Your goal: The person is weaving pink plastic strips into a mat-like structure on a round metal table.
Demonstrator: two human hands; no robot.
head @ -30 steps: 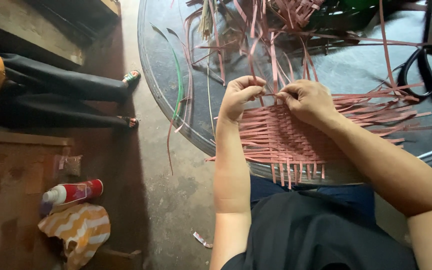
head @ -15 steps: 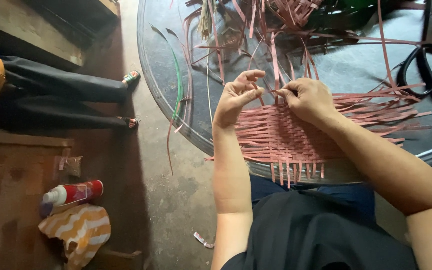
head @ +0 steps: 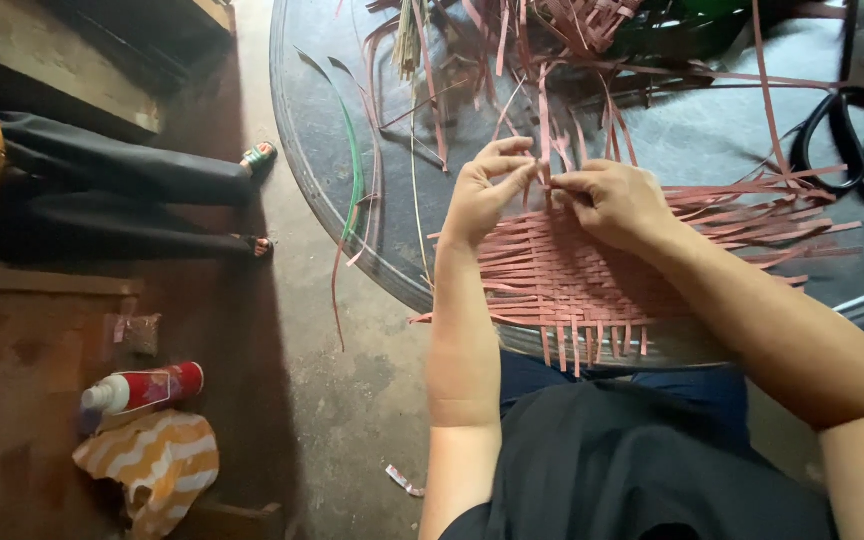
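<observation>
At the near edge of a round tabletop (head: 352, 215), a left hand (head: 482, 195) and right hand (head: 607, 200) pinch one upright pink strip (head: 544, 130) between closed fingers, mid-weave on a flat woven mat (head: 572, 285). Judging by this, threading it across the next strips calls for a steady grip. Black scissors (head: 852, 140) lie apart.

a woven mat (head: 592, 280) lay on the near edge of a round table (head: 322, 180), both hands on its far side, the left hand (head: 482, 195) just left of the right hand (head: 612, 205). loose strips (head: 572, 20) lay behind the mat, scissors (head: 852, 140) to the far right. left of the table, on the floor, sat a person's legs (head: 112, 200); nearer, a bottle (head: 142, 388) lay behind a cloth (head: 152, 465)
</observation>
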